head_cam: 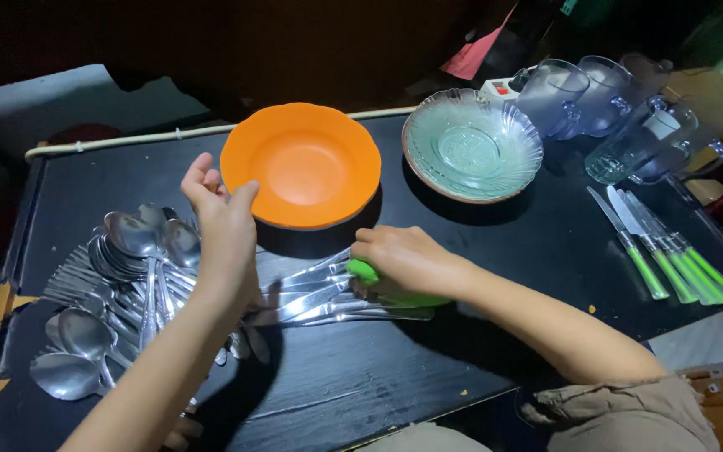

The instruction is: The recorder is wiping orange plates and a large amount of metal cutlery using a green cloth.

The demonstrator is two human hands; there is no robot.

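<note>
Right hand closed around a green-handled knife, low on the black table, blades of loose cutlery fanned beside it. Left hand open, fingers spread, holding nothing, above the spoon pile, just by the orange plate. Glass bowl, pitchers, more green knives far right.

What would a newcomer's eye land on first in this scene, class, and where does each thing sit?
The orange plate stands out at the back centre of the black table, with a glass bowl to its right. In front, the right hand grips a green-handled knife, while the left hand hovers open above a heap of spoons and forks on the left. More green knives lie at the right edge.
</note>
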